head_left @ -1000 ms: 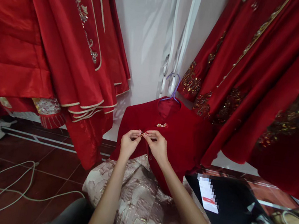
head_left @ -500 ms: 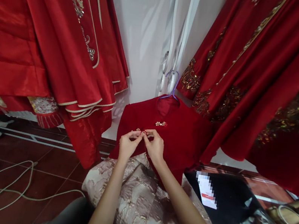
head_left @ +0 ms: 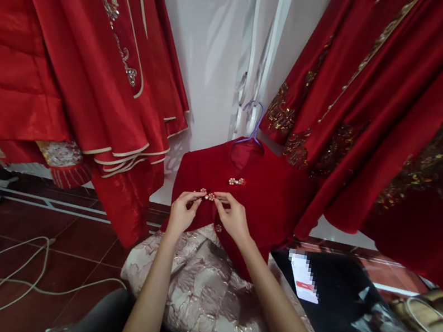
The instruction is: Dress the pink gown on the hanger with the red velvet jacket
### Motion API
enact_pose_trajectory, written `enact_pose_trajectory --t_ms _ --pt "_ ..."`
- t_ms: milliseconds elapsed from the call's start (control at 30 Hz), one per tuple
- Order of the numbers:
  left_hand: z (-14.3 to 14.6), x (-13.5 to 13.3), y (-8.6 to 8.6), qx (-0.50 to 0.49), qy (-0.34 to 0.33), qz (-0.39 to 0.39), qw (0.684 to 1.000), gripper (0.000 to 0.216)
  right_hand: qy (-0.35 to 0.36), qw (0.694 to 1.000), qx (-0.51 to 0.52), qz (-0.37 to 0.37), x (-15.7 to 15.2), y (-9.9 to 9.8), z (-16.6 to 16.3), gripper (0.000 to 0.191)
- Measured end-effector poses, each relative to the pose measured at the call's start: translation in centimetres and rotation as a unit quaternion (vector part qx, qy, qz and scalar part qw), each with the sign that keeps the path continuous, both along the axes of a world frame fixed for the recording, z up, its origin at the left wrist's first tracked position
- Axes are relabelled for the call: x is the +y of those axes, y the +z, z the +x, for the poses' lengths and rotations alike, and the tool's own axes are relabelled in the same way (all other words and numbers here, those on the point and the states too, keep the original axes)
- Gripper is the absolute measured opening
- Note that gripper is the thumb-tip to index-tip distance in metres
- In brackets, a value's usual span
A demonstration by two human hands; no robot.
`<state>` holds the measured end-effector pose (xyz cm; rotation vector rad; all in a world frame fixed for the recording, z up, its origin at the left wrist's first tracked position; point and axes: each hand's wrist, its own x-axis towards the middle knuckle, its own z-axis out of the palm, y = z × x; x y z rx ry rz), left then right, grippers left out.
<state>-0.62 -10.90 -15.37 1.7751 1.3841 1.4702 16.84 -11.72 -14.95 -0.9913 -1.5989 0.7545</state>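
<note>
Both hands at the jacket's middle clasp

The clasp [head_left: 208, 196] sits at the front of the red jacket [head_left: 277, 189], below a beaded top clasp [head_left: 237, 181] that looks fastened. My right hand [head_left: 233, 216] pinches its right end between thumb and fingers. My left hand [head_left: 182, 213] has fingertips at its left end, thumb just below; I can't tell whether they grip it. Another button [head_left: 218, 228] shows lower down, near my right wrist. The jacket is on a purple hanger [head_left: 255, 132], before a white door [head_left: 203, 32]. Pale brocade [head_left: 214, 312] spreads under my forearms. To my right, a phone [head_left: 304, 282] lies on a black surface [head_left: 334, 315]; to my left, a cord [head_left: 40, 271] loops across the tiles [head_left: 92, 249].
</note>
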Motion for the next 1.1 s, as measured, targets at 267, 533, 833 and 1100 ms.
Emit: enact_pose_trajectory --t_ms 267,533,833,1100 --pt "-4.1 -1.6 -1.4 0.008 0.025 -0.180 0.983 0.019 0.027 0.989 0.027 -0.145 -2.3 -4.3 5.8 0.030" --pt "-2.4 -3.4 1.0 0.164 0.058 -0.171 0.970 0.015 0.069 0.991 -0.090 -0.073 -3.6 -4.2 2.7 0.020" --pt "4.7 -6.2 -0.4 0.045 0.160 0.068 0.984 0.029 -0.025 0.991 -0.109 -0.071 -3.5 -5.2 1.8 0.028" --pt "4.0 -6.7 -4.2 0.011 0.023 -0.003 1.000 0.037 0.043 0.979 -0.122 -0.160 -3.5 -3.4 4.2 0.020"
